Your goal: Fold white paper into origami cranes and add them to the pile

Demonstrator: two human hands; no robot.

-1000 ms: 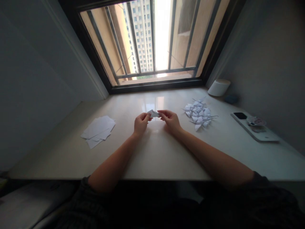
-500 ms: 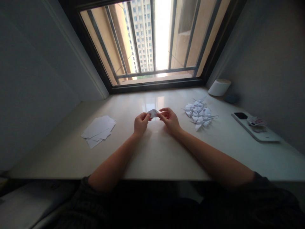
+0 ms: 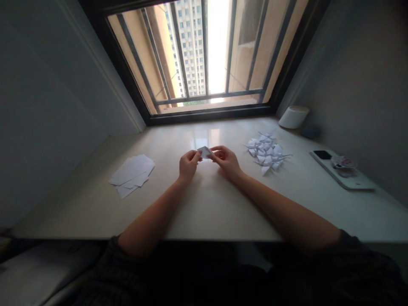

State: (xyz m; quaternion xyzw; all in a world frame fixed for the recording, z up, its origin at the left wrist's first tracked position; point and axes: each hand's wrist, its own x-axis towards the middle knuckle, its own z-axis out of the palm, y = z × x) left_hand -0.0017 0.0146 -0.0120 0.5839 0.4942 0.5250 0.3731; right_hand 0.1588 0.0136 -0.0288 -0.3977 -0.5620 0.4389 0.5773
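Note:
A small folded white paper piece (image 3: pixel 204 151) is held just above the middle of the pale table (image 3: pixel 210 204). My left hand (image 3: pixel 188 164) pinches its left end with fingers curled. My right hand (image 3: pixel 227 160) pinches its right end, thumb and fingers pressed together. To the right lies a heap of several folded white paper figures (image 3: pixel 266 151). To the left lies a loose stack of flat white paper sheets (image 3: pixel 131 174).
A white phone with small items on it (image 3: pixel 341 171) lies at the right edge. A white cylinder (image 3: pixel 293 117) and a small blue object (image 3: pixel 308 132) stand at the back right corner. A barred window (image 3: pixel 207 55) rises behind the table.
My right fingers have shifted slightly on the paper piece, which has turned a little between the hands. Both hands stay in the same place.

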